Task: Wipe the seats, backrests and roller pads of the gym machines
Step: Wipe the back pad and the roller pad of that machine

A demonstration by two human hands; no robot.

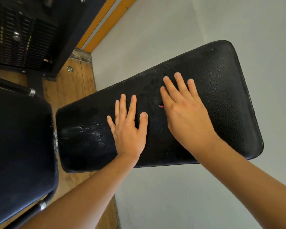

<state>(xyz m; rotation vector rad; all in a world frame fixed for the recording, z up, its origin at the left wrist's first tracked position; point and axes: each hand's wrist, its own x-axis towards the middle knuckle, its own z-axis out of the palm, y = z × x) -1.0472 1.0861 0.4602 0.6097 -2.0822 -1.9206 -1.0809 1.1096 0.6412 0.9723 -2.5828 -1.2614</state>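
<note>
Grey wall [155, 30] fills most of the head view, and against it the black padded backrest [221, 96] lies slanted across the middle, its grained cover catching light toward its upper right corner. Both hands lie flat on it. The left hand [129, 129] rests near the backrest's centre with straight fingers fanned wide and the thumb out to the side. The right hand [186, 116] lies just beside it, toward the upper end, fingers straight and closer together, palm down. Neither hand curls round anything. A pink sliver [161, 106] peeks out at the thumb side of the right hand; whether it is the edge of a cloth trapped under that palm cannot be told. The flat, spread placing reads as pressing or steadying the pad so that it does not give under a stroke. Toward the backrest's lower left end a pale smear [82, 133] shines, probably moisture or residue, which suggests that this end needs more attention. Left of the backrest, close to its end, sits the dark seat [20, 146], with wooden floor [69, 90] showing between and beyond them. Farther up and left of the backrest stands a weight stack [20, 40], apart from both pads.
</note>
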